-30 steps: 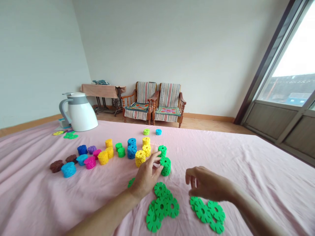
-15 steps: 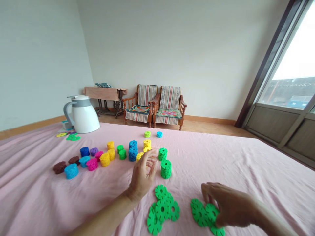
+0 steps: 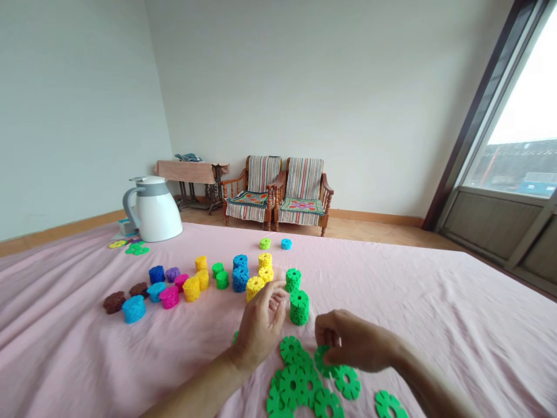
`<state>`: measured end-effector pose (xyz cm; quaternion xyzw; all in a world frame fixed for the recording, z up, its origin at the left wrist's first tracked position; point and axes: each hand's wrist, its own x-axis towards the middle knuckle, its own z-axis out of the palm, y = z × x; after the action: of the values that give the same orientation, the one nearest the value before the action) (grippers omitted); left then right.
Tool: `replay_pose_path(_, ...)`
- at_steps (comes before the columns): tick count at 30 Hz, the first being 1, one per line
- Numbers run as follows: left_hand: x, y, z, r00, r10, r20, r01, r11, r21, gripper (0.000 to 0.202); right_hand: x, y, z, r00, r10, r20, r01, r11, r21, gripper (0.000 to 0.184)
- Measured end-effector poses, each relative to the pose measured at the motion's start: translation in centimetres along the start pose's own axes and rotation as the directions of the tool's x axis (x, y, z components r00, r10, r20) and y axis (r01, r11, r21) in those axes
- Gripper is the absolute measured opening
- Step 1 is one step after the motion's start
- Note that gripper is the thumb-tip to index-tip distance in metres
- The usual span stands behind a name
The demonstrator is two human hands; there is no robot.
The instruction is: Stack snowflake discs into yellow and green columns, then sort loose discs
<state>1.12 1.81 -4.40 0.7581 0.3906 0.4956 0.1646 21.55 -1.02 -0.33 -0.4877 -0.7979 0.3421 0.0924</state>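
My left hand (image 3: 260,327) hovers just left of a green stack of snowflake discs (image 3: 299,307), fingers loosely curled with nothing in them. My right hand (image 3: 352,341) is pinched on a flat green disc (image 3: 322,359) at the edge of a pile of loose green discs (image 3: 300,383) on the pink cloth. Another green stack (image 3: 293,279) stands behind the first. One loose green disc (image 3: 389,404) lies to the right, near my right forearm.
Rows of stacked discs stand further back: yellow (image 3: 255,287), blue (image 3: 239,273), pink (image 3: 169,296), light blue (image 3: 133,308), brown (image 3: 114,302). A white jug (image 3: 155,209) stands at the far left. The pink cloth (image 3: 435,302) covers the surface. Two chairs (image 3: 278,194) stand by the wall.
My right hand dropped onto the right green discs, then slid left, dragging discs toward the middle pile. My left hand left the green stack and now hovers beside it.
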Motion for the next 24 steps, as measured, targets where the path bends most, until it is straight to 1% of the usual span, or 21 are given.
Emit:
replay_pose_path(2, -0.2, 0.4, -0.3, 0.999, 0.038, -0.002, -0.038, 0.999, 0.025, 0.016, 0.5, 0.7, -0.1, 0.999, -0.004, -0.044, 0.012, 0.985, 0.174, 0.012)
replay_pose_path(3, -0.3, 0.6, -0.4, 0.998, 0.062, 0.018, -0.063, 0.998, 0.030, 0.013, 0.7, 1.1, -0.1, 0.996, 0.001, -0.084, 0.019, 0.969, 0.245, 0.011)
replay_pose_path(5, -0.5, 0.9, -0.6, 0.990, 0.110, 0.083, -0.113, 0.993, 0.029, 0.009, 1.0, 1.7, 0.2, 0.988, 0.021, -0.152, 0.032, 0.941, 0.336, 0.008)
replay_pose_path(7, -0.6, 1.2, -0.6, 0.980, 0.142, 0.141, -0.147, 0.989, 0.026, 0.010, 1.1, 2.0, 0.6, 0.985, 0.027, -0.168, 0.042, 0.919, 0.391, 0.007)
replay_pose_path(9, -0.7, 1.2, -0.5, 0.975, 0.151, 0.163, -0.157, 0.987, 0.027, 0.011, 1.2, 2.1, 1.0, 0.989, 0.016, -0.145, 0.051, 0.894, 0.446, 0.007)
replay_pose_path(13, -0.6, 1.0, -0.7, 0.977, 0.114, 0.180, -0.121, 0.992, 0.031, 0.012, 1.3, 2.7, 1.6, 0.990, -0.018, -0.140, 0.087, 0.861, 0.501, 0.008)
replay_pose_path(15, -0.4, 0.9, -1.1, 0.963, 0.093, 0.252, -0.103, 0.994, 0.028, 0.012, 1.4, 3.1, 1.9, 0.987, -0.021, -0.162, 0.101, 0.858, 0.504, 0.006)
replay_pose_path(16, -0.3, 0.9, -1.4, 0.945, 0.090, 0.314, -0.104, 0.994, 0.028, 0.013, 1.4, 3.2, 2.0, 0.984, -0.019, -0.179, 0.109, 0.855, 0.507, 0.006)
replay_pose_path(17, -0.2, 1.1, -1.7, 0.917, 0.093, 0.388, -0.114, 0.993, 0.031, 0.014, 1.4, 3.3, 2.1, 0.980, -0.015, -0.197, 0.116, 0.851, 0.513, 0.006)
replay_pose_path(19, 0.0, 1.5, -2.4, 0.838, 0.105, 0.536, -0.153, 0.987, 0.046, 0.017, 1.5, 3.4, 2.2, 0.971, 0.000, -0.239, 0.130, 0.840, 0.526, 0.006)
replay_pose_path(20, 0.1, 1.7, -2.8, 0.797, 0.105, 0.595, -0.171, 0.984, 0.055, 0.022, 1.5, 3.5, 2.3, 0.966, 0.011, -0.258, 0.132, 0.838, 0.529, 0.006)
replay_pose_path(22, 0.1, 2.2, -3.4, 0.734, 0.089, 0.674, -0.187, 0.980, 0.074, 0.036, 1.7, 3.7, 2.5, 0.955, 0.042, -0.293, 0.122, 0.845, 0.520, 0.007)
replay_pose_path(23, 0.2, 2.4, -3.6, 0.715, 0.078, 0.695, -0.187, 0.979, 0.083, 0.041, 1.8, 3.8, 2.6, 0.948, 0.057, -0.312, 0.116, 0.853, 0.508, 0.007)
replay_pose_path(24, 0.2, 2.6, -3.8, 0.705, 0.067, 0.706, -0.184, 0.979, 0.091, 0.044, 1.9, 4.0, 2.6, 0.942, 0.070, -0.329, 0.110, 0.861, 0.497, 0.007)
